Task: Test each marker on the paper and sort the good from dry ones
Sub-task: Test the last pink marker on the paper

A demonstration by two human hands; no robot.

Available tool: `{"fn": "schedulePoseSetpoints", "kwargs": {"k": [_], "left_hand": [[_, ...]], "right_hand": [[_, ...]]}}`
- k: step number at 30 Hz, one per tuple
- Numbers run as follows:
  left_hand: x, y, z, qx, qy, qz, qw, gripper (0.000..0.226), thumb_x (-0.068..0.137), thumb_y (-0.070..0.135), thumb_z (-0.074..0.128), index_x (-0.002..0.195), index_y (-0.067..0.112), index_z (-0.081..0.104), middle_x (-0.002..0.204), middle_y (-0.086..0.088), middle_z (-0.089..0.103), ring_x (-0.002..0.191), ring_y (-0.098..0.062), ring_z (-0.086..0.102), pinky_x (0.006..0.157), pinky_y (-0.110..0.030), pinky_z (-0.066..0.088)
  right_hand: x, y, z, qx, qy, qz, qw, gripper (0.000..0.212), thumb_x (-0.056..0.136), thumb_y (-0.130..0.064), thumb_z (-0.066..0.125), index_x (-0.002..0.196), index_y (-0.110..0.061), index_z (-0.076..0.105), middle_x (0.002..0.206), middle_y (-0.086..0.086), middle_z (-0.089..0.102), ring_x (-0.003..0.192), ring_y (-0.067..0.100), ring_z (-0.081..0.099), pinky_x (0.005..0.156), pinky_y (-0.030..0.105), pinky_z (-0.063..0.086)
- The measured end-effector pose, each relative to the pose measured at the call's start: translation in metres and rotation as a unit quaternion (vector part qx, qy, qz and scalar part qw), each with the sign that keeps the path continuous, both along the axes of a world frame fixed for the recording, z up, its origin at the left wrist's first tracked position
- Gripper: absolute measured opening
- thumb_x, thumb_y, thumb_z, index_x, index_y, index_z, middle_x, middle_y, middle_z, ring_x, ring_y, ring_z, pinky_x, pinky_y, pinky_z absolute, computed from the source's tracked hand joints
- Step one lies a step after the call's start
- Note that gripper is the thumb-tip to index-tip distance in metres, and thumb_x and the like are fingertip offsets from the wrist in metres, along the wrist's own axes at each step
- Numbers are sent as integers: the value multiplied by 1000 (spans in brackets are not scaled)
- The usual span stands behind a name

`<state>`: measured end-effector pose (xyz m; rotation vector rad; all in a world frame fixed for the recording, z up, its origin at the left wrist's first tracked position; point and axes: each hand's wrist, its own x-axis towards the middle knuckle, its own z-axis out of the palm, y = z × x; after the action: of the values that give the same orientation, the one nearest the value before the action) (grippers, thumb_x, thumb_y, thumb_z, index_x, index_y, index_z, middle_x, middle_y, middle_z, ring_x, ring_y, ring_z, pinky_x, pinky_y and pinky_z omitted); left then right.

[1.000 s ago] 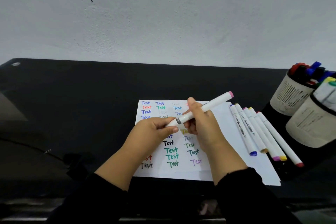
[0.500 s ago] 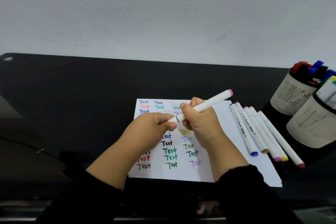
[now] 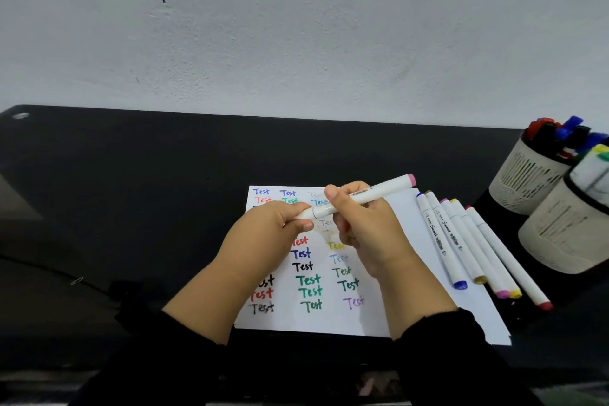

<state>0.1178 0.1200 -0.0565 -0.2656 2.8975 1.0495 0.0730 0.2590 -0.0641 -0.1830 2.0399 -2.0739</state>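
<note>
Both hands met over the middle of the sheet in the head view: the left hand [image 3: 263, 234] pinched the near, capped end of a white-barrelled marker with a pink end cap [image 3: 359, 196] between thumb and curled fingers, while the right hand [image 3: 365, 227] wrapped its fingers round the barrel just beside it, thumb up along the top. That marker was held above the white sheet of paper [image 3: 428, 300], tilted so its pink end rose toward the far right (its other end was hidden inside the left hand). Across the paper ran columns of the word "Test" in blue, red, green, black, yellow and purple ink, some of them very faint. On the paper's right edge lay a row of five white markers [image 3: 474, 247] side by side and touching, their near caps blue, yellow, pink, yellow and red. Farther right, on the black glossy tabletop [image 3: 131, 181], stood two pale perforated pen cups: the far cup [image 3: 520, 178] held red, blue and black pens, and the near cup [image 3: 560, 234], partly cut off by the frame edge, held white markers with a yellow-green tip showing. Black sleeves covered both forearms up to the wrists.
</note>
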Motion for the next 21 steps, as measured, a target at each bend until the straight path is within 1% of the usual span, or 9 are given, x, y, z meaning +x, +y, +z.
{"fn": "schedulePoseSetpoints", "kwargs": {"k": [2,4,6,8,9,11,16,18,21], "left_hand": [[0,1,0,-12,11,-4,1000,30,95,37,47,125,38,55,98,8,60,82,-9,54,70,-27,44],[1,2,2,-19,5,-14,1000,38,95,39,47,133,40,46,114,13,56,90,-5,52,73,-24,42],[1,5,6,-32,-15,-36,999,51,95,41,47,142,41,29,139,15,41,110,-4,46,80,-20,36],[3,10,11,-49,-33,-49,997,62,94,44,45,148,36,14,152,15,24,131,-7,34,90,-23,34],[3,13,12,-57,-37,-50,996,65,95,45,44,149,34,9,154,14,18,137,-8,27,98,-26,33],[3,22,16,-63,-36,-59,996,64,96,45,41,149,31,8,155,14,13,140,-9,20,108,-30,26],[-6,62,21,-86,-27,-146,985,56,100,27,32,150,27,8,156,13,6,143,-9,11,112,-25,13],[-14,80,15,-92,-22,-178,979,56,100,29,32,150,25,7,157,11,5,143,-9,9,113,-26,13],[-30,101,-2,-140,-5,-204,969,59,100,39,31,150,22,6,158,7,2,144,-10,4,114,-29,11]], "right_hand": [[1,7,5,-28,-15,11,999,13,92,-20,59,81,-15,59,56,1,51,46,7,40,44,17,34],[2,16,8,-16,-18,9,1000,12,94,-17,56,84,-13,62,59,2,56,49,8,42,46,17,35],[5,24,11,-14,-18,-6,1000,12,93,-16,56,86,-12,64,61,3,60,52,9,45,48,18,35],[9,33,14,-22,-15,-35,999,11,93,-16,56,88,-12,64,63,3,61,54,9,47,48,19,35],[10,37,17,-27,-13,-55,998,10,93,-15,56,87,-12,64,63,3,61,54,9,47,48,19,36],[13,48,22,-40,-12,-109,993,10,92,-14,56,86,-13,64,62,3,60,53,10,47,49,21,35],[20,78,33,-46,3,-210,977,10,92,-13,55,86,-12,63,58,1,58,50,8,45,47,20,34],[24,93,37,-35,10,-234,971,10,92,-13,55,89,-11,63,62,3,58,52,8,46,49,21,34],[26,114,45,-27,26,-271,962,9,92,-13,54,87,-15,62,66,3,59,55,9,48,49,21,35]]}}
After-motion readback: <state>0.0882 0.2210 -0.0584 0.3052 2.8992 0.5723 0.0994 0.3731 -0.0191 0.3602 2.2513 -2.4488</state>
